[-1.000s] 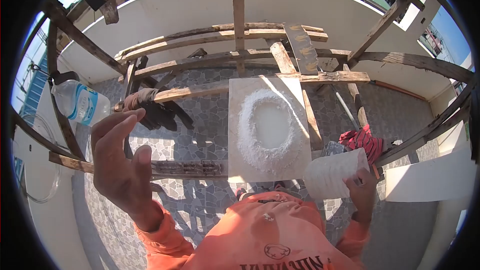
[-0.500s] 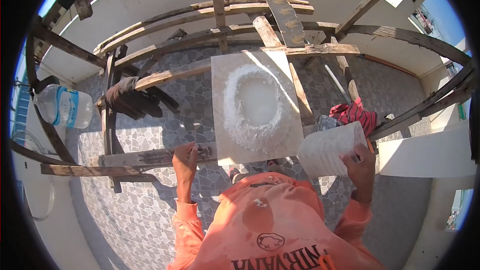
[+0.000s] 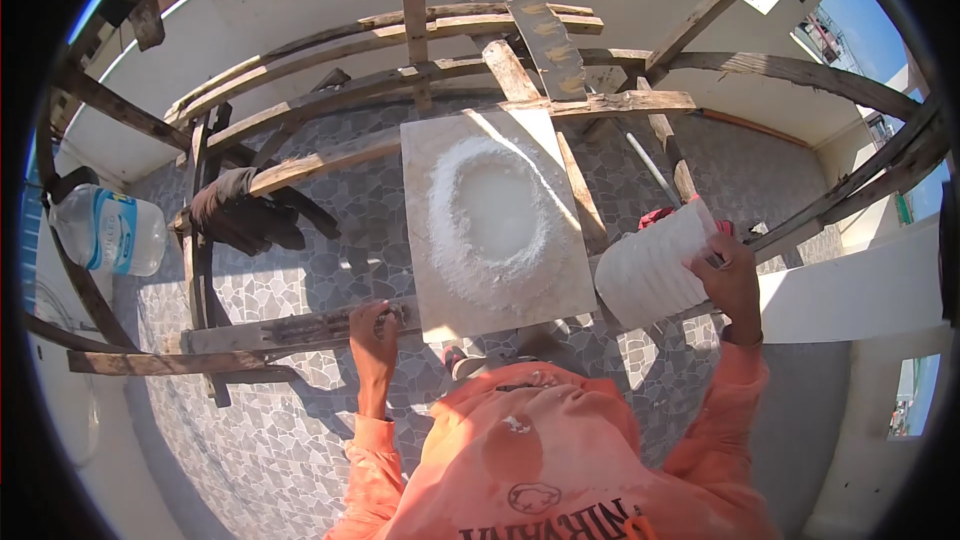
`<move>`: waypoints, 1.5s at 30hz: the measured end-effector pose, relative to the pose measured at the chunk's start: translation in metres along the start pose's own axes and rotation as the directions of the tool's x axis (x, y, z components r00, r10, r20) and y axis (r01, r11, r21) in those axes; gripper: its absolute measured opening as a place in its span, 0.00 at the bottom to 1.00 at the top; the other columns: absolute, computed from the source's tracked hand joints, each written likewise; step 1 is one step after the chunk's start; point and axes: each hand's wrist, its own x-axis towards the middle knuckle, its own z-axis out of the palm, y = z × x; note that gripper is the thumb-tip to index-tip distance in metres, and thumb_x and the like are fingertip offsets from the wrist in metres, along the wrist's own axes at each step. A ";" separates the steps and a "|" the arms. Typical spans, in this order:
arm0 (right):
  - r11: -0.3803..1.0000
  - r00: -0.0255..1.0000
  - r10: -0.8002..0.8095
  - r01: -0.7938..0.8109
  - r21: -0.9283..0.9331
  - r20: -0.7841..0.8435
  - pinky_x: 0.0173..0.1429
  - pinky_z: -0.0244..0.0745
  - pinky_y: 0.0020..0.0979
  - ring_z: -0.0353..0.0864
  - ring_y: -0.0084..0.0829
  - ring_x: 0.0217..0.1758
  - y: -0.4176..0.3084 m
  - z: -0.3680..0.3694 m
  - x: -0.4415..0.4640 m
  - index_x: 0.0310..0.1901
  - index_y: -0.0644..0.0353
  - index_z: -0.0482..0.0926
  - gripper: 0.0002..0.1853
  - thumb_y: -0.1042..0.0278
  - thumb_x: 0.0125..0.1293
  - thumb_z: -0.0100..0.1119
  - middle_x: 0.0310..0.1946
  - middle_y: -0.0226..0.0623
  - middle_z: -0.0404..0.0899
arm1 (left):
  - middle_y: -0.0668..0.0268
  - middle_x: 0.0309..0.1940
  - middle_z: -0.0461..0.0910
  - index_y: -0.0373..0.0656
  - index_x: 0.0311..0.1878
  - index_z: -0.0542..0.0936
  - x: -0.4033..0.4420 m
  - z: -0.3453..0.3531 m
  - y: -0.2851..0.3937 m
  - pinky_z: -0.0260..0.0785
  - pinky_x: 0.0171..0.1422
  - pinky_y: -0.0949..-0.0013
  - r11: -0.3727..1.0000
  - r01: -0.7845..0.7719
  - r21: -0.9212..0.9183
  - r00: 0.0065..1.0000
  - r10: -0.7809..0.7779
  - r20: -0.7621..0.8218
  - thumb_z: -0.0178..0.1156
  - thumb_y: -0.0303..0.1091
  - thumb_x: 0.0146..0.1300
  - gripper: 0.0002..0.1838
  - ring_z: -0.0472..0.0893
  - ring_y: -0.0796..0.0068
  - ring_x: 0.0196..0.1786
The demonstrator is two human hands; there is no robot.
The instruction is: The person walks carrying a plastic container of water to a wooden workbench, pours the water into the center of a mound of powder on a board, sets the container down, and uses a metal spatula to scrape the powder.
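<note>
My right hand [image 3: 730, 278] grips a whitish ribbed container [image 3: 657, 268], tilted on its side right of the pale board. My left hand [image 3: 374, 328] is at the near wooden beam [image 3: 285, 332], fingers curled at its edge; whether it grips the beam or something small there is hidden. Between the hands lies the board [image 3: 440, 305], bearing a ring of white powder [image 3: 447, 240] around a smooth, whitish, wet-looking pool [image 3: 500, 208].
A dark glove [image 3: 235, 212] drapes over a beam end at left, near a clear labelled bottle [image 3: 118, 230]. A stained flat strip [image 3: 552, 50] lies across the far beams. Red cloth [image 3: 655, 217] shows behind the container. Wooden poles surround the work; stone-patterned floor lies below.
My left hand has come down from raised beside the bottle to the near beam, its fingers now more curled. My right hand has lifted the container slightly, and it covers more of the red cloth.
</note>
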 end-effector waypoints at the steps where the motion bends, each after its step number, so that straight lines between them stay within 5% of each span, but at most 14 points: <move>1: 1.000 1.000 -0.022 0.022 -0.004 0.001 0.29 0.63 0.32 0.66 0.24 0.23 0.003 -0.001 0.012 0.24 0.68 0.71 0.15 0.75 0.48 0.73 0.18 0.38 0.69 | 0.53 0.47 0.79 0.38 0.49 0.82 -0.005 -0.002 0.002 0.70 0.61 0.59 1.000 0.000 0.012 1.000 0.000 -0.019 0.63 0.26 0.62 0.12 0.79 0.54 0.54; 11: 0.963 0.959 -0.260 0.266 -0.044 0.112 0.33 0.68 0.31 0.71 0.23 0.25 0.058 0.016 0.191 0.25 0.64 0.75 0.13 0.71 0.50 0.74 0.20 0.33 0.74 | 0.56 0.46 0.78 0.38 0.51 0.81 -0.099 0.020 0.016 0.71 0.58 0.60 0.923 0.376 0.081 0.911 -0.353 -0.213 0.60 0.22 0.61 0.14 0.78 0.57 0.51; 12: 0.955 0.951 -0.284 0.291 -0.049 0.123 0.36 0.73 0.39 0.79 0.43 0.28 0.068 0.022 0.215 0.27 0.65 0.79 0.13 0.68 0.49 0.75 0.24 0.46 0.79 | 0.56 0.46 0.77 0.38 0.51 0.81 -0.112 0.029 0.017 0.72 0.57 0.61 0.912 0.409 0.042 0.889 -0.387 -0.246 0.60 0.21 0.61 0.14 0.79 0.58 0.51; 20: 0.818 0.827 -0.560 0.562 -0.121 0.052 0.37 0.74 0.39 0.81 0.44 0.29 0.107 0.097 0.389 0.27 0.63 0.79 0.14 0.63 0.50 0.74 0.24 0.46 0.79 | 0.57 0.49 0.75 0.36 0.51 0.81 -0.197 0.066 0.062 0.76 0.51 0.68 0.735 0.674 -0.072 0.674 -0.652 -0.347 0.58 0.24 0.66 0.11 0.80 0.67 0.48; 27: 0.923 0.933 -0.350 0.358 -0.138 0.081 0.45 0.76 0.43 0.82 0.48 0.39 0.110 0.155 0.479 0.31 0.62 0.81 0.13 0.62 0.53 0.73 0.34 0.47 0.83 | 0.57 0.45 0.75 0.36 0.49 0.82 -0.266 0.085 0.101 0.74 0.49 0.66 0.553 0.833 -0.010 0.496 -0.756 -0.428 0.58 0.27 0.66 0.11 0.79 0.66 0.47; 30: 0.875 0.887 -0.460 0.447 -0.187 -0.034 0.46 0.75 0.45 0.81 0.48 0.42 0.102 0.175 0.506 0.32 0.62 0.80 0.13 0.63 0.55 0.71 0.34 0.45 0.81 | 0.57 0.43 0.76 0.37 0.49 0.82 -0.300 0.096 0.102 0.75 0.49 0.65 0.498 0.865 0.063 0.463 -0.743 -0.482 0.58 0.28 0.65 0.11 0.79 0.66 0.47; 33: 0.824 0.842 -0.538 0.536 -0.185 0.047 0.46 0.75 0.46 0.81 0.49 0.42 0.091 0.188 0.504 0.34 0.62 0.80 0.11 0.65 0.56 0.70 0.36 0.43 0.80 | 0.57 0.43 0.76 0.37 0.48 0.82 -0.323 0.108 0.099 0.75 0.49 0.65 0.433 0.894 -0.112 0.345 -0.827 -0.444 0.59 0.28 0.65 0.11 0.81 0.64 0.45; 39: 0.630 0.649 -0.744 0.761 -0.156 0.160 0.45 0.75 0.44 0.79 0.49 0.43 0.084 0.218 0.468 0.36 0.60 0.73 0.14 0.75 0.51 0.70 0.37 0.42 0.75 | 0.57 0.43 0.77 0.38 0.48 0.83 -0.321 0.115 0.099 0.76 0.49 0.65 0.457 0.887 -0.063 0.380 -0.801 -0.462 0.61 0.29 0.63 0.11 0.81 0.63 0.44; 45: 0.435 0.452 -0.873 0.891 -0.128 0.182 0.46 0.78 0.40 0.78 0.43 0.44 0.101 0.216 0.477 0.37 0.60 0.74 0.09 0.72 0.58 0.66 0.37 0.38 0.75 | 0.56 0.41 0.80 0.37 0.46 0.84 -0.315 0.110 0.078 0.74 0.50 0.63 0.496 0.868 0.007 0.448 -0.778 -0.441 0.61 0.30 0.62 0.11 0.81 0.62 0.43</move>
